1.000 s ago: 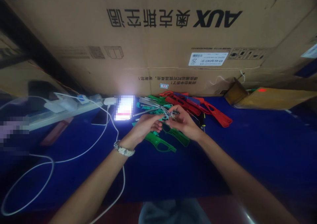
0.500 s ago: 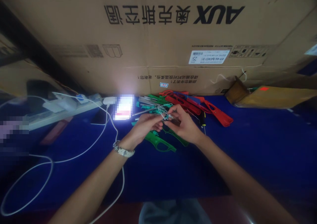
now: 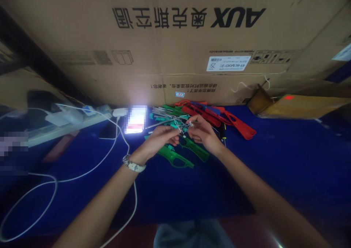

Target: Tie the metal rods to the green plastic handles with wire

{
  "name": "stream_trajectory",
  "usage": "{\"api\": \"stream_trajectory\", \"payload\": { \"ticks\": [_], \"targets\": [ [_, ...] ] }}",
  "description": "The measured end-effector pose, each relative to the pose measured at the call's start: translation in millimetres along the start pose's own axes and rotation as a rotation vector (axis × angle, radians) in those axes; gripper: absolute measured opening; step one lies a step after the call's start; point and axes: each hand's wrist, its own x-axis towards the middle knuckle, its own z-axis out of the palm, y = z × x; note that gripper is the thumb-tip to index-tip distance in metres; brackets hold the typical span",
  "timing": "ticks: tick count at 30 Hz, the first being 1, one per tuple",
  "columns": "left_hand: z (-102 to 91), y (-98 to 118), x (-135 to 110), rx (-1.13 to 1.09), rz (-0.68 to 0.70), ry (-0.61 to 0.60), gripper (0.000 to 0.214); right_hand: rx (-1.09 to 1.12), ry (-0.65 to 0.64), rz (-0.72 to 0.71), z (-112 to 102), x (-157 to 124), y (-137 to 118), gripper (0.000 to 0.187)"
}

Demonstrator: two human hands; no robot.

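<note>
My left hand (image 3: 163,136), with a watch at the wrist, pinches the end of a thin pale wire (image 3: 177,123) between thumb and forefinger. To its right, my right hand (image 3: 203,134) has its fingers closed on a small silvery part (image 3: 191,124), too small to name. Thin wires run across the gap between both hands. Below them lie a green plastic half-shell (image 3: 175,157) with an oval finger hole and a second green shell (image 3: 197,150). Behind the fingers is a pile of teal pieces and metal rods (image 3: 161,112).
Red plastic shells (image 3: 240,125) lie at the back right, near a screwdriver (image 3: 225,131) partly hidden by my right hand. On the left are a lit phone (image 3: 135,120), a white cable (image 3: 134,200) and a power strip (image 3: 90,118). A large carton (image 3: 164,65) stands behind.
My hands have come slightly apart, and the silvery part and wires between them show more clearly. The whole view has shifted a little.
</note>
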Motion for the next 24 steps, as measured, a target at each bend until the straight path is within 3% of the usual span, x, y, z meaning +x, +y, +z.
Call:
{"api": "stream_trajectory", "payload": {
  "ticks": [3, 6, 12, 17, 24],
  "targets": [
    [-2.8, -0.1, 1.3, 0.041, -0.012, 0.029, 0.029, 0.044, 0.017, 0.066, -5.3, 5.3, 3.5, 0.025],
    [-4.6, -0.1, 2.4, 0.092, -0.011, 0.056, 0.03, 0.01, 0.054, 0.043, -8.0, 9.3, 7.8, 0.023],
    [-0.8, 1.6, 1.4, 0.064, 0.031, 0.045, 0.03, -0.021, 0.078, 0.104, -2.9, 7.2, 4.7, 0.025],
    [4.7, 2.6, 1.1, 0.004, 0.111, 0.1, 0.027, -0.205, 0.052, -0.039, 3.6, 4.9, 4.2, 0.033],
    [8.0, 0.6, 1.1, -0.037, 0.125, 0.135, 0.031, -0.156, 0.064, -0.091, 4.9, 5.3, 10.9, 0.032]
  ]
}}
